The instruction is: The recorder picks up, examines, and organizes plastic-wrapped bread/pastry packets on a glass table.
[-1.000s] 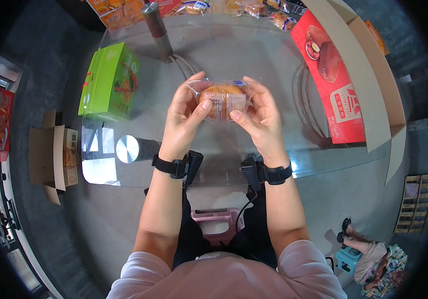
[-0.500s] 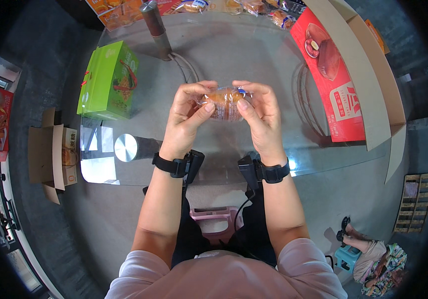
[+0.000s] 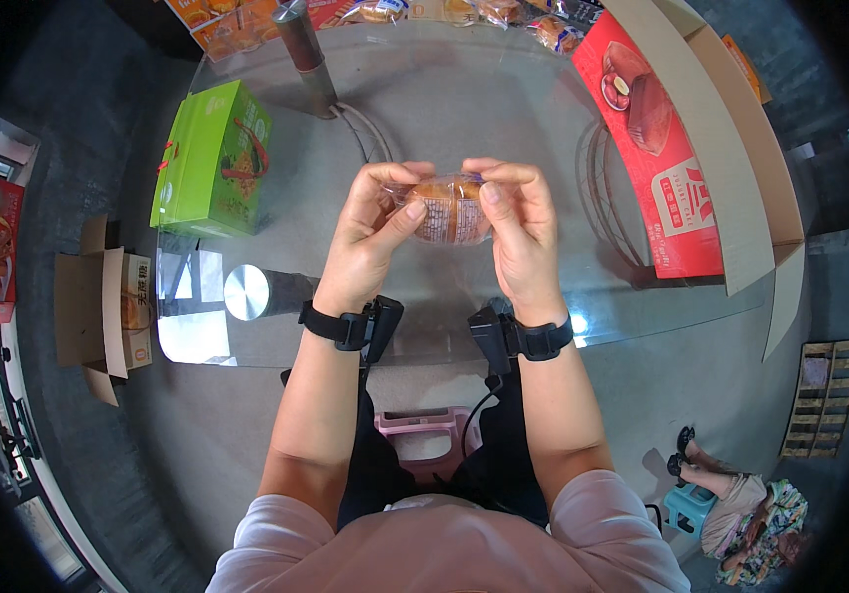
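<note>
Above the glass table [image 3: 424, 109], between both hands, hangs a packaged bread roll [image 3: 450, 211] in clear printed wrapping. My left hand [image 3: 370, 227] pinches the left end of the wrapper with thumb and fingers. At the other end, my right hand [image 3: 520, 222] grips the wrapper the same way. Golden-brown bread shows through the film, with rows of pale print across its near side. The fingertips behind the package are partly hidden.
A green gift box [image 3: 212, 163] stands left on the table, and a large open red carton [image 3: 646, 148] on the right. Several wrapped breads [image 3: 555, 35] lie along the far edge. An open cardboard box [image 3: 103, 301] is at far left. A person [image 3: 740, 514] sits lower right.
The wrapped bread has turned slightly, so more of its printed side faces me and the blue patch near my right fingers is hidden. Both hands stay in nearly the same place.
</note>
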`<state>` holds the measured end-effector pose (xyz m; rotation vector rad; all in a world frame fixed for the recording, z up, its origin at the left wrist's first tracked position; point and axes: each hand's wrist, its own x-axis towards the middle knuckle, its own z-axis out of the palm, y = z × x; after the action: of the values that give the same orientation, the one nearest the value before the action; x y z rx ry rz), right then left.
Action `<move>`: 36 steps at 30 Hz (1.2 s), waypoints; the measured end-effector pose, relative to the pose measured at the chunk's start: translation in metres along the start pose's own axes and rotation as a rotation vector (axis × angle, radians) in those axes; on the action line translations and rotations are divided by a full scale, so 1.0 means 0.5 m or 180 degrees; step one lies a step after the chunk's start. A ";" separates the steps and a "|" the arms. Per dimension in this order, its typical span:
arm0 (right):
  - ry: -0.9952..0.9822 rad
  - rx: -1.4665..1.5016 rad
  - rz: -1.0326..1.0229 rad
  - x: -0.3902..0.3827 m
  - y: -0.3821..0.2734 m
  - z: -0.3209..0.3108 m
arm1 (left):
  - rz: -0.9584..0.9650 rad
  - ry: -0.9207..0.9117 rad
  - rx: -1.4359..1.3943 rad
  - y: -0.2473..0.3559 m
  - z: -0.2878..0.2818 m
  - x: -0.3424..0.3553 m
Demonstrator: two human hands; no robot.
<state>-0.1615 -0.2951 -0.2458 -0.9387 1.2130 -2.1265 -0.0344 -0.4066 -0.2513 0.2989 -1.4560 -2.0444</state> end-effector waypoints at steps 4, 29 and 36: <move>0.0015 -0.0081 -0.0024 0.001 0.003 0.000 | 0.0071 0.0102 0.0026 0.004 0.008 0.000; -0.0099 -0.0667 0.0672 0.001 0.000 -0.014 | -0.0037 0.0757 -0.0175 0.007 0.001 0.008; 0.0177 -0.0527 0.0973 0.000 0.000 -0.014 | -0.0257 0.1018 -0.0260 0.003 -0.011 0.007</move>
<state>-0.1668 -0.2914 -0.2482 -0.7114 1.4755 -1.8439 -0.0340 -0.4133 -0.2512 0.6282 -1.1794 -2.0027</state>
